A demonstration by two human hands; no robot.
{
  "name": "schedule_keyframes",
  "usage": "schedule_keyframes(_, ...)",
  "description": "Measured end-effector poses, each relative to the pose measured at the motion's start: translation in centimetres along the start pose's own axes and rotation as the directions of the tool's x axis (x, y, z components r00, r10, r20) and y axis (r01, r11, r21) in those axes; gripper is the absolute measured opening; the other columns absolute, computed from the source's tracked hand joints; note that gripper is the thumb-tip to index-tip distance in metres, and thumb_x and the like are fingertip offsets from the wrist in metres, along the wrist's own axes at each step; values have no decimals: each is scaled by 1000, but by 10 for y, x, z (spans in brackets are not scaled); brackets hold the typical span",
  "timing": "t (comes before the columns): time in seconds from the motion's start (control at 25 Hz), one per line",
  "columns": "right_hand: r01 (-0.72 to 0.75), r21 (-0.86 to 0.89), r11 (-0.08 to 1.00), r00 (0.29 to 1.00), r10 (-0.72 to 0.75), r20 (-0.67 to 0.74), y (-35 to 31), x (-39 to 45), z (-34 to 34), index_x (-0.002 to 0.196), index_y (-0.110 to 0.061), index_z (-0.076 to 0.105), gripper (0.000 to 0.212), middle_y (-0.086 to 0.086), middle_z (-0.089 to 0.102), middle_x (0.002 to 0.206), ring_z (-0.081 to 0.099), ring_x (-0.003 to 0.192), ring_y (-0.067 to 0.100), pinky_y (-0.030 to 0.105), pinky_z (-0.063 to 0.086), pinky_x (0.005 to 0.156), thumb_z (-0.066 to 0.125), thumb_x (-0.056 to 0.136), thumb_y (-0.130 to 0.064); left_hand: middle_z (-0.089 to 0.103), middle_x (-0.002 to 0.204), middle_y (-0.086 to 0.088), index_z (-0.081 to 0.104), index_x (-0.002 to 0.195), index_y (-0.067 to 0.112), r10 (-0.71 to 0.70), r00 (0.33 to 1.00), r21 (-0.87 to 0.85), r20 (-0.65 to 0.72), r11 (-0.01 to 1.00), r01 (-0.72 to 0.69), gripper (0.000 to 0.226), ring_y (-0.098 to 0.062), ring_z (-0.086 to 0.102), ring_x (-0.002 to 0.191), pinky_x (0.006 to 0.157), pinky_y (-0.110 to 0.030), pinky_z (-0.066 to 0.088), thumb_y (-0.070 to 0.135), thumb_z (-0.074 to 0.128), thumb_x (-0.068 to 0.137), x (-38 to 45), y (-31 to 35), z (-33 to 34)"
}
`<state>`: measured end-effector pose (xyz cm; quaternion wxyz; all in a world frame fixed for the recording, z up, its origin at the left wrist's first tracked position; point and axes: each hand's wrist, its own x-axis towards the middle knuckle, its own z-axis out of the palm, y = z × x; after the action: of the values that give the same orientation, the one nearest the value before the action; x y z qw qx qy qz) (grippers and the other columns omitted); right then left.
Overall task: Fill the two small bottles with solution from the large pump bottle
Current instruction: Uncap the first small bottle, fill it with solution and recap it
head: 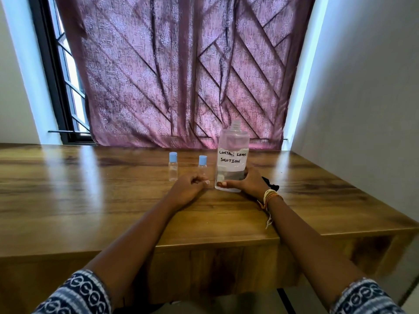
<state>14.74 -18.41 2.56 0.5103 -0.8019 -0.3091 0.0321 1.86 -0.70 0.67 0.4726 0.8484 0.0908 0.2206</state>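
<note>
Presently, the scene is laid out as follows.

Large bottle: the large bottle (232,159) is seen upright on the wooden table (90,189), its hand-written label reading "contact lens solution"; its threaded neck is bare, with no pump head seen on it.
Right hand: the right hand (246,182) is wrapped around the base of the large bottle, thumb across the front, so the bottle is gripped low.
Left hand: the left hand (189,189) is rested on the table in a loose curl; nothing is held in it.
Near small bottle: the near small bottle (202,165), blue-capped and upright, is found just beyond the left hand's knuckles and just beside the large bottle.
Far small bottle: the far small bottle (173,166), also capped and upright, is set further to the left, apart from both hands.
Key relation: the near small bottle is judged closest to the left hand, directly ahead of it, its long axis vertical.
Progress: both caps are still on, so filling is judged not yet begun.
Dark object: something black (271,183) is partly hidden behind the right wrist; it cannot be identified.
</note>
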Motion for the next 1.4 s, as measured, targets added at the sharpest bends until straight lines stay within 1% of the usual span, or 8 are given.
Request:
schedule_keyframes(0.16,-6,6,1000,1000,6,8,1,7,-1,124,-20,55,94,-2,67,121,64,109,18,38,54,95,95,42,-44,69,102,-3,67,103,17,-18,999,-31,-47,999,16,14,-18,64,95,83,-27,52,17,63,90,0,1,1)
schedule_keyframes(0.32,-95,-97,991,995,98,28,-8,-10,0,118,-14,55,63,-4,63,107,60,96,15,19,47,80,88,64,-19,68,98,-20,60,94,12,-105,979,-81,-173,992,92,11,-36,67,94,85,-48,57,6,62,85,2,-1,0)
schedule_keyframes(0.44,-86,-196,977,993,67,-99,-7,-29,13,103,-15,61,36,-2,64,95,61,94,18,12,47,70,75,69,-20,60,96,-15,52,93,12,-66,964,69,-256,994,86,17,-25,60,83,65,-32,49,6,63,82,9,-3,4)
schedule_keyframes(0.64,-70,-371,926,981,-3,-194,-7,-42,32,92,-6,63,27,12,60,99,56,100,28,39,53,88,62,69,-20,51,131,-16,46,131,5,-7,973,284,-229,956,73,57,-32,49,119,92,-35,41,26,69,84,30,-3,16)
schedule_keyframes(0.8,13,-468,884,982,-100,-162,-13,-44,36,63,-9,54,14,7,56,71,59,80,27,40,54,73,59,75,-15,67,114,-10,61,114,10,14,978,258,-206,965,41,37,-24,61,102,82,-31,46,28,71,83,41,-5,14)
schedule_keyframes(1.0,30,-644,764,978,-156,-139,-18,-47,50,81,-9,60,20,12,62,88,56,92,29,35,50,75,54,80,-29,64,89,3,67,101,13,68,989,267,-131,963,-31,27,-1,53,73,61,-15,36,28,75,80,29,-13,-8)
schedule_keyframes(1.24,130,-92,987,986,-138,-89,-60,-26,95,99,-19,55,23,1,62,97,60,89,18,33,53,76,63,81,-29,70,81,5,69,87,24,64,998,223,-19,973,-58,11,-7,61,72,64,-24,45,26,76,78,2,-20,-47)
schedule_keyframes(1.4,206,112,972,979,-203,-37,-80,0,105,92,-15,66,16,-4,66,86,63,79,8,9,48,62,75,80,-19,76,82,-2,76,83,21,39,999,111,-6,993,-38,11,-10,68,73,70,-29,51,27,78,74,7,-25,-56)
